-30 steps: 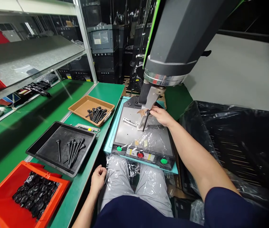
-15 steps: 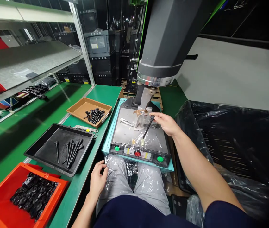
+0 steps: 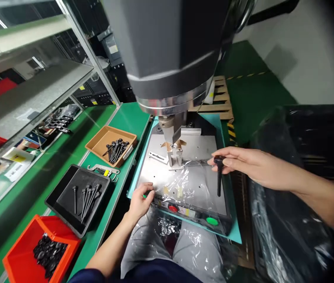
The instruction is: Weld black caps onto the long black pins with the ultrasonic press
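My right hand pinches a black bolt by its wide head, the long ridged shaft hanging down over the right side of the metal plate. My left hand rests at the plate's front left corner, fingers apart over the left green button and partly covering it. In the middle of the plate stands a small metal fixture with brown flaps at its top. Just above it is the metal tip of the large grey press head. Clear film lies across the plate.
A red button and a right green button line the machine's front. On the left bench stand a tan tray and a black tray, both holding black bolts, and a red bin of small black parts. Black plastic sheeting lies right.
My right hand has moved right, away from the fixture, with the bolt. My left hand has risen from beside my lap to the machine's front left corner. The view has shifted.
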The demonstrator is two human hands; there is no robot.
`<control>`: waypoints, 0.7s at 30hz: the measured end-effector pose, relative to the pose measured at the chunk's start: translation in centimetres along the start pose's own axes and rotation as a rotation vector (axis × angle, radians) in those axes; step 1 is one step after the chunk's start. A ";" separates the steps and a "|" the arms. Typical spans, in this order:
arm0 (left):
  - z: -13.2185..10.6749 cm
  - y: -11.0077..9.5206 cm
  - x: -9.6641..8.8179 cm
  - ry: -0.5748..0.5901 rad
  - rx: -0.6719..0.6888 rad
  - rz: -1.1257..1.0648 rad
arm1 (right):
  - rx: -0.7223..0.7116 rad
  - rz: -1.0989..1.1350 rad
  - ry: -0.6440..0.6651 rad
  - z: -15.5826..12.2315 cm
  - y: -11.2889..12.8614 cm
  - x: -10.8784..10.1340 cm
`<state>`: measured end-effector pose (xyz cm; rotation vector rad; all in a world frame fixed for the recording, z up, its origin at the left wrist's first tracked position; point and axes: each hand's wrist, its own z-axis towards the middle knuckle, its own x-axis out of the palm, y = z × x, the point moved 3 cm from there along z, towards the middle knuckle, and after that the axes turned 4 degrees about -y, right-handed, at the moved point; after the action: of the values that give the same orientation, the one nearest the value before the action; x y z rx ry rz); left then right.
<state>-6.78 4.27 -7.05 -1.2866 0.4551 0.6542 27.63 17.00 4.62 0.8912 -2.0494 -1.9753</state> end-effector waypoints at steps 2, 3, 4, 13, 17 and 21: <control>1.7 0.4 0.6 -0.009 -0.018 0.069 | -0.016 -0.124 0.065 2.9 -0.9 -1.4; 2.3 0.8 0.7 -0.025 -0.029 0.109 | -0.036 -0.194 0.087 4.5 -1.4 -2.0; 2.8 1.2 0.9 -0.048 -0.040 0.153 | -0.068 -0.260 0.107 6.0 -1.8 -2.5; 3.6 3.4 2.0 -0.248 -0.172 0.413 | -0.173 -0.370 0.373 14.1 -6.5 -3.3; 3.9 3.1 2.7 -0.340 -0.192 0.439 | -0.052 -0.204 0.408 13.8 -8.9 -2.5; 3.9 3.1 3.2 -0.379 -0.200 0.471 | -0.029 -0.072 0.452 13.3 -11.7 -0.8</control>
<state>-6.63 9.10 -10.46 -1.2104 0.3861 1.3414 25.20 29.36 -7.81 1.2816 -1.7482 -1.6355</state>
